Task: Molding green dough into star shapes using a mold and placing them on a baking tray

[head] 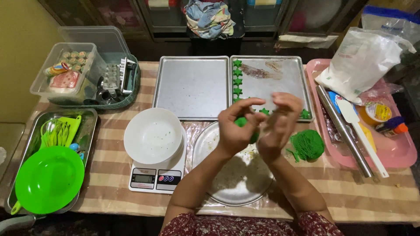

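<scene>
Both hands are hovering over the middle of the table right now: the left hand (236, 126) is curling its fingers round a small lump of green dough (241, 122), and the right hand (280, 122) is pressing in against it from the other side, fingers bent, blurred with motion. The lump is sitting between the palms, above the round metal plate (227, 183). Just right of that plate one bigger mound of green dough (307, 144) is waiting on the striped cloth. Two square baking trays are lying side by side behind the hands; the left tray (192, 85) is bare, while the right tray (280, 72) is carrying green star shapes (237, 78), four clear in a column down its left edge and more along the near edge, partly hidden by the fingers. One white bowl (153, 135) is resting on one kitchen scale (155, 178). At the far right a white plastic bag (361, 61) is slumping across the pink tray (396, 159), beside a steel rolling pin (345, 133) and a white spatula (361, 131). On the left, one green plate (49, 179) is filling a steel tray (89, 118).
</scene>
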